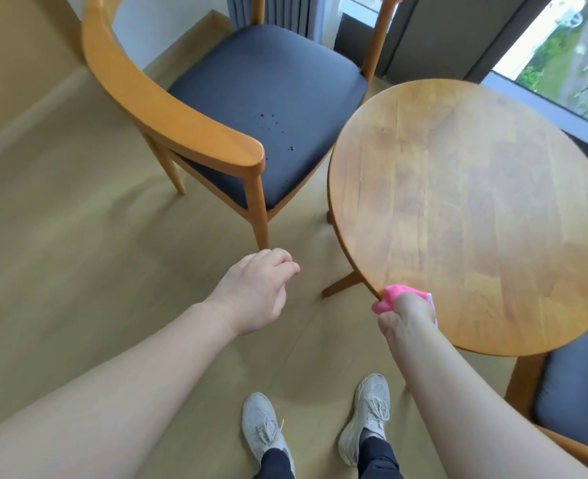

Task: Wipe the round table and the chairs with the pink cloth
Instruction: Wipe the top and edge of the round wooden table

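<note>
We are looking down from the head camera, and our right hand (406, 318) has its fingers curled tight round the bunched bright pink cloth (391, 298), pressing it against the near-left rim of the round wooden table (475, 216). The cloth sits right on the edge, part of it spilling over the rim on the floor side, part tucked under our knuckles. The tabletop is warm honey-coloured wood with visible plank seams and a faint sheen across it.

Our left hand (258, 288) hangs out in front over the floor, holding nothing, fingers loosely curled in (thumb resting near the forefinger), well apart from the table and just short of the chair leg beyond it.

That chair, a wooden armchair with a curved backrest and a dark grey padded seat (265, 98), stands to the left of the table, its seat corner tucked close to the table rim. We can see a scatter of small dark droplets (268, 124) on the cushion near its front.

At lower right, a second chair with the same dark seat (576, 399) pokes out from under the table edge. Below us, two pale grey lace-up trainers (368, 409) stand on the light beige wooden floor (78, 236), and a tall window (562, 53) runs behind the table
</note>
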Available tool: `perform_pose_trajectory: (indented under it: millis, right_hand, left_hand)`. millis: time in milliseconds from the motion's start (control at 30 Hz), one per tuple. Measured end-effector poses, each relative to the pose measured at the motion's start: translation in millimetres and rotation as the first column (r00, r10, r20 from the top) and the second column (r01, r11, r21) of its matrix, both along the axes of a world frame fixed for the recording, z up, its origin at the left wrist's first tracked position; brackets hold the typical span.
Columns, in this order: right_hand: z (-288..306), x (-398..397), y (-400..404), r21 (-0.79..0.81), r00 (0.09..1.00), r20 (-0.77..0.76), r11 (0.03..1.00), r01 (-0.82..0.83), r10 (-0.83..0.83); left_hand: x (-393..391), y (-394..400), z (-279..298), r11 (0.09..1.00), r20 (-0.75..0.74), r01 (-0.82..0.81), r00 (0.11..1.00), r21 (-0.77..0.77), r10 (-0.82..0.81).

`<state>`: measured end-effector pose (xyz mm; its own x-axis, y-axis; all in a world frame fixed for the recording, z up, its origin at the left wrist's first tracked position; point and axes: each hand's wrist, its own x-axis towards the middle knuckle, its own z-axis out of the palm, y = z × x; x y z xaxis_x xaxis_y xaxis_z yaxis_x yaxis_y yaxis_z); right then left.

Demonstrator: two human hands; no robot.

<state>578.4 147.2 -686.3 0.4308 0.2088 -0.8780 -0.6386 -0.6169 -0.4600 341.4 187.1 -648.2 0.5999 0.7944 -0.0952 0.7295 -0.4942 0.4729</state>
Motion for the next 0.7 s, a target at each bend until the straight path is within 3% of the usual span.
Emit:
perform_pose_trajectory:
  millis: [133,167,233,333,400,467,700]
  right_hand:
    - [15.3,-27.5,6.2,0.101,0.994,-0.103,0.994,0.052,-0.042]
    - [21.8,-37.3,8.8,0.122,0.997,-0.071,0.993,0.007,0.001]
    - [39.9,-53.7,13.5,0.113,0.949,0.145,0.948,-0.298,0.281]
    - [81.0,-69.0,19.8,0.119,0.607,0.488,0.642,-0.758,0.627]
    - [110.8,-72.9,23.6,0.115,0.393,0.609,0.413,-0.903,0.689]
    - [140.9,-75.0,27.5,0.072,0.229,0.681,0.248,-0.966,0.696]
    - [256.4,-63.7,39.9,-0.001,-0.025,0.775,-0.038,-0.999,0.631]
  left_hand:
    - [-18.9,-2.2,9.4,0.998,-0.04,-0.047,0.998,-0.04,0.045]
    - [-20.7,-0.1,14.7,0.996,-0.046,-0.061,0.997,-0.068,0.057]
    - [-19.7,5.2,29.3,0.986,-0.057,-0.075,0.996,-0.152,0.067]
    - [-10.0,9.6,58.4,0.966,-0.047,-0.053,0.998,-0.253,0.043]
    - [-3.1,12.8,80.6,0.968,-0.004,-0.059,0.998,-0.244,0.06]
    - [0.7,17.7,104.5,0.974,0.052,-0.083,0.994,-0.21,0.096]
    - [-0.9,32.9,206.7,0.982,0.202,-0.049,0.976,-0.182,0.086]
